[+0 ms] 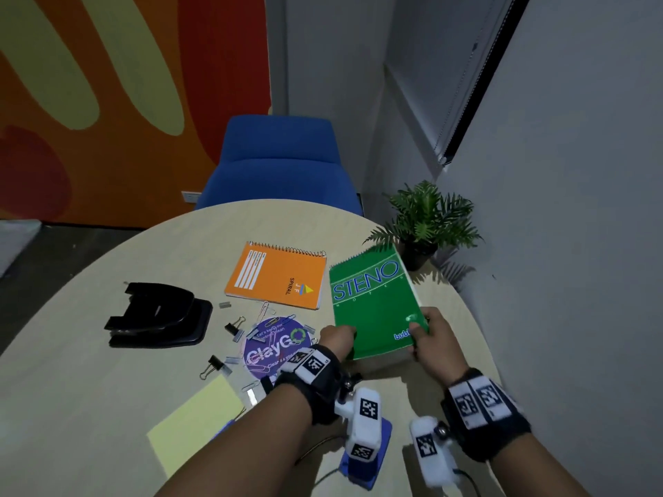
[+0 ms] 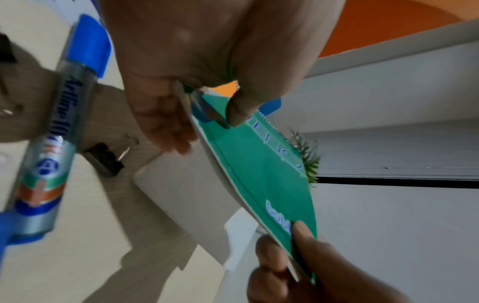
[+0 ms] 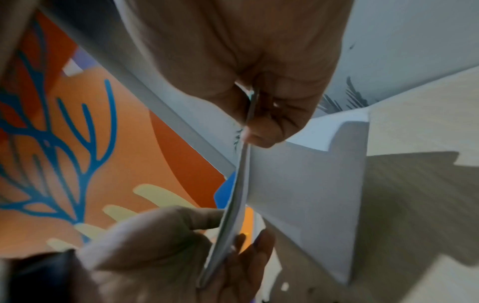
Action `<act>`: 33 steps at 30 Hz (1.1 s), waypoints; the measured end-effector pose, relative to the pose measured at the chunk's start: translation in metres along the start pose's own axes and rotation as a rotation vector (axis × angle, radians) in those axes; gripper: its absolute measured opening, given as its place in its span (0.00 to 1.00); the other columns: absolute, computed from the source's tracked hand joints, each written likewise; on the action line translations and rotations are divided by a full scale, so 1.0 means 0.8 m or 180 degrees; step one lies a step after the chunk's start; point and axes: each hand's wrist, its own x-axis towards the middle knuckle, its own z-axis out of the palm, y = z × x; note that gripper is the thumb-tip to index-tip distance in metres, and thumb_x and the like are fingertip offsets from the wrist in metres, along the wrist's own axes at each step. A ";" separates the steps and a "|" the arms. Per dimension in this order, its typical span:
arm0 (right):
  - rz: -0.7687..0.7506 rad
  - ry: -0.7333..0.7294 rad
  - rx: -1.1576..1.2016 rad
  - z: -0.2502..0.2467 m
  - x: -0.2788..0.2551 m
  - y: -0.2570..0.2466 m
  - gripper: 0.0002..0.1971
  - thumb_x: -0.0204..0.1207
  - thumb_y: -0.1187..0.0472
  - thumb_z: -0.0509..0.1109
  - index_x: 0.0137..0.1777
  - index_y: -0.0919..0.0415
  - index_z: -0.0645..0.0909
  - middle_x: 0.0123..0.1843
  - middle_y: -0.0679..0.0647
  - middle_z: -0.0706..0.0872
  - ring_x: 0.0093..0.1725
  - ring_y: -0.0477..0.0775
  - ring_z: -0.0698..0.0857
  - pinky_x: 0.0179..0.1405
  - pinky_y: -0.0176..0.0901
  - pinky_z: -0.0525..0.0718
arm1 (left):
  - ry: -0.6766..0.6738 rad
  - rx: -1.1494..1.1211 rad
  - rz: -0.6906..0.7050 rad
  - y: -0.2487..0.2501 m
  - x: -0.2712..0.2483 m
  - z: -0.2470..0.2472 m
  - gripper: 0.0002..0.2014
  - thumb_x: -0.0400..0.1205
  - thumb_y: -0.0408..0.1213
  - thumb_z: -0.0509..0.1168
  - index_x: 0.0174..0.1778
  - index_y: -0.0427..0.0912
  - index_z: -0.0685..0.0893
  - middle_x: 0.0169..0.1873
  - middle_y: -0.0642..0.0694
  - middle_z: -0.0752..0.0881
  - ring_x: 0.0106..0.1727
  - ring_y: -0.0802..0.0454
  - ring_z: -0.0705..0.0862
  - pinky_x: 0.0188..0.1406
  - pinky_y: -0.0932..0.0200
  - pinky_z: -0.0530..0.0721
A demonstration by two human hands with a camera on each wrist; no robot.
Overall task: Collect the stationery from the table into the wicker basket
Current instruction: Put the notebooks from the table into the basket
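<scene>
nearest edge: pale yellow paper sheet (image 1: 196,414) flat on the round table (image 1: 89,371), left of the forearms. a blue marker (image 2: 55,131) shows beside the left wrist in the left wrist view, blurred.

left hand (image 1: 335,340) pinches the near left corner of the green steno notebook (image 1: 373,303), thumb on the cover, fingers under it. right hand (image 1: 430,340) pinches the near right corner the same way, thumb on top. notebook is lifted off the table and tilted, near edge up in both hands, spiral end pointing away toward the potted plant (image 1: 428,218). from the right wrist view the notebook is seen edge-on, a white sheet below it.

left of the hands: round purple sticker (image 1: 278,344) with paper clips on and around it; two black binder clips (image 1: 215,365) nearby, apart from each other. small staple strips scattered among them.

farther left: black hole punch (image 1: 158,315), standing alone.

middle of table: orange spiral notebook (image 1: 278,276), flat, just beside the green one's left edge, not touching as far as can be told.

beyond the table: blue chair (image 1: 280,163); orange and yellow wall. wicker basket not seen in any view.
</scene>
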 end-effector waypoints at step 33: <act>-0.1196 -0.0333 0.0273 0.154 -0.433 -0.038 0.07 0.73 0.52 0.73 0.46 0.52 0.83 0.47 0.49 0.91 0.47 0.52 0.89 0.47 0.55 0.88 | 0.1075 0.0667 0.3151 -0.232 -0.337 -0.285 0.04 0.85 0.43 0.57 0.48 0.49 0.73 0.35 0.54 0.85 0.31 0.51 0.83 0.25 0.58 0.79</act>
